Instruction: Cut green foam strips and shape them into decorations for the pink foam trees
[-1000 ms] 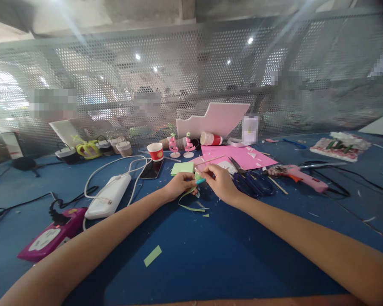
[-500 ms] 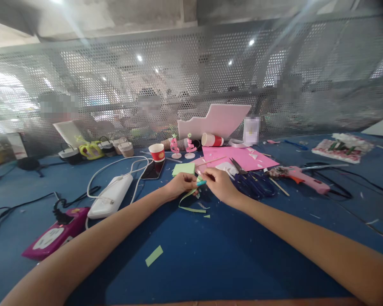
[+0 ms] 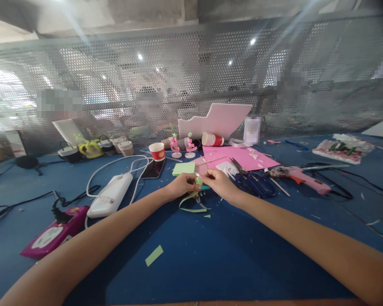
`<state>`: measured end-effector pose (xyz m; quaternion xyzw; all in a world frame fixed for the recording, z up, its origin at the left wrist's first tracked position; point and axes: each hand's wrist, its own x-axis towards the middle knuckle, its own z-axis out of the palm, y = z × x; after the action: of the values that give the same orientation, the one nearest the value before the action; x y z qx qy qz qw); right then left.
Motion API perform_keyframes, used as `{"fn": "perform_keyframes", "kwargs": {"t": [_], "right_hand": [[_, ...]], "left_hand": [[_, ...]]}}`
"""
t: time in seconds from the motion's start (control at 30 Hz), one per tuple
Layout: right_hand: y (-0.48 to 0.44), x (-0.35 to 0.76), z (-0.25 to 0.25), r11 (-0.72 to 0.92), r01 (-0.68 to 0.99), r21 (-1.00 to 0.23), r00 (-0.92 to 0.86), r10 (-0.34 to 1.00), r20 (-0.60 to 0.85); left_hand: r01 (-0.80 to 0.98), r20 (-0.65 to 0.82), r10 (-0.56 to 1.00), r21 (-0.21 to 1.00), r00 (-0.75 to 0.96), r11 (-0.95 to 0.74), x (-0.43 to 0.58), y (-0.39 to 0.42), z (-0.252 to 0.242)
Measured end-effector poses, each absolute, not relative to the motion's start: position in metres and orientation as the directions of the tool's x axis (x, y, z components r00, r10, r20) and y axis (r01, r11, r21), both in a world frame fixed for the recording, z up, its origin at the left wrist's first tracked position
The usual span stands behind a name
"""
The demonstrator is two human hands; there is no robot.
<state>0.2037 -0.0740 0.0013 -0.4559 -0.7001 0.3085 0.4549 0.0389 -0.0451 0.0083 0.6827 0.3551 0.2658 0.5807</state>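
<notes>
My left hand [image 3: 181, 186] and my right hand [image 3: 219, 183] meet over the middle of the blue table [image 3: 217, 263], both with closed fingers. Between their fingertips is a pale green paper strip [image 3: 193, 210], whose loose end curls down toward the table. A small teal piece [image 3: 205, 187] shows beside the strip at the right fingertips; what it is I cannot make out. Just behind the left hand lies a stack of green paper squares [image 3: 183, 168]. Dark blue-handled scissors [image 3: 257, 183] rest to the right of my right hand. A short green paper piece [image 3: 154, 255] lies nearer me.
Pink paper sheets [image 3: 242, 157] and a pink glue gun [image 3: 309, 180] lie to the right. At left are a white power bank [image 3: 111, 196] with cables and a magenta power strip [image 3: 55, 233]. A paper cup [image 3: 157, 151] stands by a phone [image 3: 153, 169], near small pink spiral ornaments [image 3: 175, 146].
The fingertips have shifted slightly around the green strip, and more of a pale green bit shows between them. The teal piece has moved slightly right. Other things stay put.
</notes>
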Motion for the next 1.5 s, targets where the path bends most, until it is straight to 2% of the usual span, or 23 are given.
{"fn": "perform_keyframes", "kwargs": {"t": [0.23, 0.37, 0.7, 1.17, 1.5], "right_hand": [[-0.076, 0.201, 0.003, 0.527, 0.457, -0.717, -0.299, 0.85, 0.434], [-0.077, 0.201, 0.005, 0.559, 0.475, -0.68, -0.297, 0.829, 0.474], [-0.075, 0.205, 0.004, 0.524, 0.437, -0.731, -0.376, 0.845, 0.381], [-0.073, 0.209, 0.006, 0.526, 0.44, -0.728, -0.303, 0.85, 0.431], [-0.067, 0.213, 0.003, 0.522, 0.47, -0.712, -0.223, 0.851, 0.476]], "left_hand": [[0.195, -0.071, 0.77, 0.978, 0.634, -0.071, 0.041, -0.048, 0.012], [0.185, -0.098, 0.787, 0.982, 0.61, -0.022, 0.042, -0.05, 0.014], [0.15, -0.016, 0.849, 0.986, 0.528, -0.075, 0.044, -0.051, 0.008], [0.085, 0.094, 0.876, 0.985, 0.472, -0.151, 0.044, -0.049, 0.002], [0.021, 0.059, 0.852, 0.996, 0.521, -0.082, 0.041, -0.048, 0.002]]}}
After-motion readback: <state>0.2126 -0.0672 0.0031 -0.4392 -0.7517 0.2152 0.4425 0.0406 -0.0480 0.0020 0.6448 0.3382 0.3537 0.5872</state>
